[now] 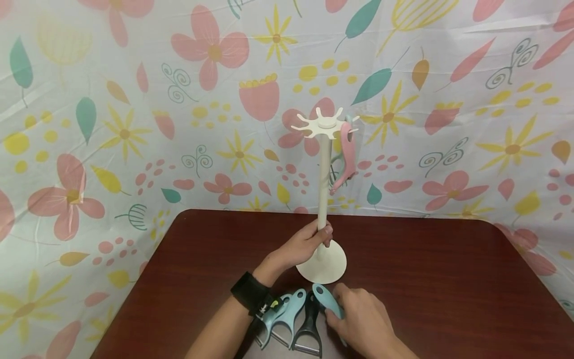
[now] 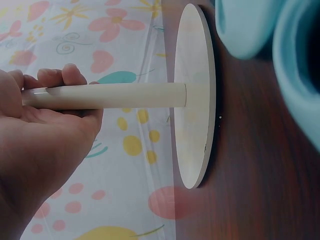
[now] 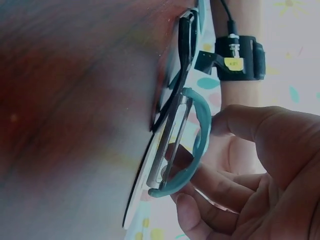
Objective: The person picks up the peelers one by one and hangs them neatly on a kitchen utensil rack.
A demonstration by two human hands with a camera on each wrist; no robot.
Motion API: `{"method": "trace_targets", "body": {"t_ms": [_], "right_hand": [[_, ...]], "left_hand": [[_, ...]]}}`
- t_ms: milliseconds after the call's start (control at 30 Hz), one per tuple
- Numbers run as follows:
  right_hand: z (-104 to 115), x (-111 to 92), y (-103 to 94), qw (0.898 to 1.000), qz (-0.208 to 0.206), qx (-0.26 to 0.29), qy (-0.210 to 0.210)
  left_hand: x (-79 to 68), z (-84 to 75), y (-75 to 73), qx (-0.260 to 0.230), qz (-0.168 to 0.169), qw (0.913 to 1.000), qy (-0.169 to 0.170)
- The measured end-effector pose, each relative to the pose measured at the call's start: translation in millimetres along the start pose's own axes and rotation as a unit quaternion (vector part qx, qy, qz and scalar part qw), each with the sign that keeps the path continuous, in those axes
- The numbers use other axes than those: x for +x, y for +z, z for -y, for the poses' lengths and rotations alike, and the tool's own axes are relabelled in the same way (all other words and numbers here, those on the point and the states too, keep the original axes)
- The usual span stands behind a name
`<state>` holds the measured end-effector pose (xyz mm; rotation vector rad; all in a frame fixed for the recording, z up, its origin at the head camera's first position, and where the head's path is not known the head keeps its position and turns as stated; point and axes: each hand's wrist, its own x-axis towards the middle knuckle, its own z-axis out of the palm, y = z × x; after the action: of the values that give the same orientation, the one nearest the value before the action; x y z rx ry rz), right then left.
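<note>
My left hand (image 1: 305,245) grips the pole of a cream rotating utensil stand (image 1: 324,194) low down, just above its round base (image 1: 329,269). The left wrist view shows its fingers wrapped round the pole (image 2: 140,95). In my right hand (image 1: 364,319), thumb and fingers hold the handle of a light-blue peeler (image 1: 326,297). Its curved frame and metal blade (image 3: 172,145) show in the right wrist view. To its left lie a black peeler (image 1: 310,316) and two more light-blue peelers (image 1: 293,311). A pink peeler (image 1: 347,154) hangs from a stand hook, partly covering a pale green-blue one.
The loose peelers lie on a grey surface (image 1: 264,353) at the near edge of the dark red-brown table (image 1: 448,279). A flower-patterned cloth (image 1: 134,99) hangs behind the table. A black camera strap (image 1: 251,293) circles the left wrist.
</note>
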<state>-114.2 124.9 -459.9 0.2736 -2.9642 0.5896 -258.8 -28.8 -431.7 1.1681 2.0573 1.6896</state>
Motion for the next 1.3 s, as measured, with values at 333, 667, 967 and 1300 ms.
{"method": "trace_targets", "body": {"t_ms": [333,667,967,1300], "right_hand": [[2,0,-3.7,1.000,-0.020,0.002,-0.002],[2,1,-8.8,0.997,-0.081,-0.001,-0.017],[5,4,-15.6,0.995,-0.101,0.006,-0.021],[9,6,-22.6,0.992,-0.127,0.016,-0.021]], "left_hand": [[-0.8,0.1,0.9,0.001,-0.001,1.0000,0.001],[-1.5,0.7,0.9,0.006,-0.004,0.9999,-0.008],[-0.8,1.8,2.2,0.010,-0.010,0.9999,-0.002],[-0.3,2.0,2.9,0.011,-0.012,0.9999,-0.002]]}}
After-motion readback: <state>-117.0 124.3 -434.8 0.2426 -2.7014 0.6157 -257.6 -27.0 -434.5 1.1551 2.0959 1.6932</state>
